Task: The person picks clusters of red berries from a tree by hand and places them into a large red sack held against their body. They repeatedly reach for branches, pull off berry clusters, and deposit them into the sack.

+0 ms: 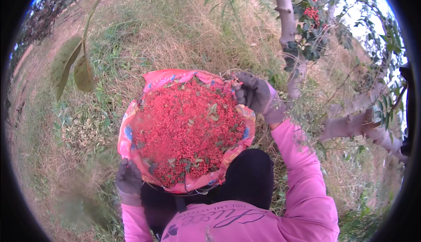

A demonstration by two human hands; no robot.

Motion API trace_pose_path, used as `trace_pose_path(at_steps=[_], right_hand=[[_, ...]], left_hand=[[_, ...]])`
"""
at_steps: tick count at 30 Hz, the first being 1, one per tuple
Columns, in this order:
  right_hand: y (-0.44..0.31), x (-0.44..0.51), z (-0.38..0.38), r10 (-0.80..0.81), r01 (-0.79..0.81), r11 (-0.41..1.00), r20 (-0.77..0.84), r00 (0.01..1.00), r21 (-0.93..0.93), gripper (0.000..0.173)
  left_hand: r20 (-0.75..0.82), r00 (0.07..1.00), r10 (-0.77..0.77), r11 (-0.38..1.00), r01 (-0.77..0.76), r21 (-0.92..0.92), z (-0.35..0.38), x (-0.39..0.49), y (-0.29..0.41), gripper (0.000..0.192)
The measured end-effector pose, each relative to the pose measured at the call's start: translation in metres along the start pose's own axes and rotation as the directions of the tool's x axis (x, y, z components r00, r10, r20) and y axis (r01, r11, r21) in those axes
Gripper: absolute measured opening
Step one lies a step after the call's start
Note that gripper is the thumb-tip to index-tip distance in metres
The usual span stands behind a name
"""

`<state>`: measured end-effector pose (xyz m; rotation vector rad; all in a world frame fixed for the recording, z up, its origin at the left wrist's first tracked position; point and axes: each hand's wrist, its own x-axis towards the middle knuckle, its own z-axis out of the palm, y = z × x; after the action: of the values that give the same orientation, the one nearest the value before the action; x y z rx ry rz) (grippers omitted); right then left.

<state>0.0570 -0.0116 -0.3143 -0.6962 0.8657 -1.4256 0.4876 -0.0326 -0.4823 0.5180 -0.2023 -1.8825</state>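
Before my knees stands a round container lined with a red-pink printed plastic sheet [126, 133], its rim folded outward. Small red berries [190, 120] fill it, with green leaves [213, 112] and bits of stem scattered among them. My right hand [251, 92], in a dark grey glove, is at the far right rim. Its fingers are closed on a thin stalk cluster [235, 83] with a few red bits. At the near left rim is my left hand [129, 177], gloved too, fingers curled beside the liner; whether it grips the edge is unclear.
A pale tree trunk [285, 15] rises at the upper right, near hanging berry clusters [311, 12]. A cut branch [352, 125] juts in at the right. Large leaves [67, 64] hang close on the left. Dry grass [184, 38] and weeds surround the container.
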Motion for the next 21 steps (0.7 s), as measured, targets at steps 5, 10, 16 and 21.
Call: trace_pose_path(at_steps=[5, 10, 16, 21], right_hand=[[0.058, 0.013, 0.050, 0.229, -0.202, 0.960, 0.126, 0.965, -0.193, 0.014], [0.096, 0.009, 0.079, 0.325, -0.253, 0.858, 0.091, 0.941, -0.446, 0.025], [0.108, 0.014, 0.067, 0.327, -0.237, 0.804, 0.073, 0.942, -0.546, 0.023], [0.130, 0.014, 0.071, -0.276, 0.511, -0.034, 0.499, 0.821, -0.859, 0.030]], left_hand=[[0.097, 0.995, -0.010, 1.000, 0.011, -0.011, 0.036, -0.001, -0.013, 0.031], [0.050, 0.995, -0.083, 0.993, 0.087, -0.086, 0.053, -0.004, -0.014, 0.043], [-0.029, 0.995, -0.091, 0.994, 0.089, -0.063, 0.054, -0.002, -0.016, 0.046], [0.018, 0.991, -0.133, 0.990, 0.134, -0.039, 0.060, 0.003, -0.030, 0.037]])
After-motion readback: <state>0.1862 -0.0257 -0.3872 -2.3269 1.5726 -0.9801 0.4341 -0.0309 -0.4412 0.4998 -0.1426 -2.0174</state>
